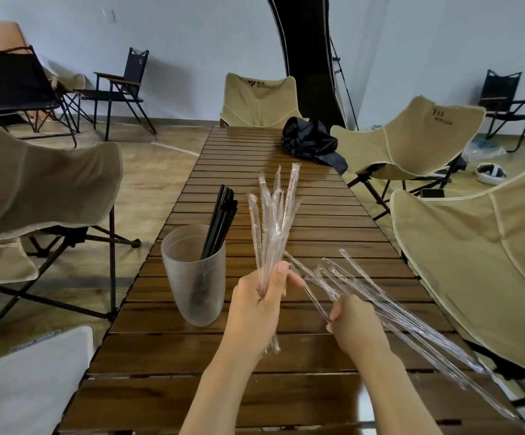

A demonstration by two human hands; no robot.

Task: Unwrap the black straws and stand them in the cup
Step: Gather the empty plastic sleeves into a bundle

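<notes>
The straws are black, the cup frosted grey-white, the wrappers clear. The table is dark brown, striped by slats. Near chairs are beige with dark logos; far chairs and the bag are black.

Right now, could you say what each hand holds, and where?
Left hand: clear wrappers, near their lower ends. Right hand: second bunch, near its far end.

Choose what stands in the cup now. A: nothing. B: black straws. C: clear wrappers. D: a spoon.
B: black straws stand in the cup, while the left hand and the right hand grip the wrappers.
</notes>
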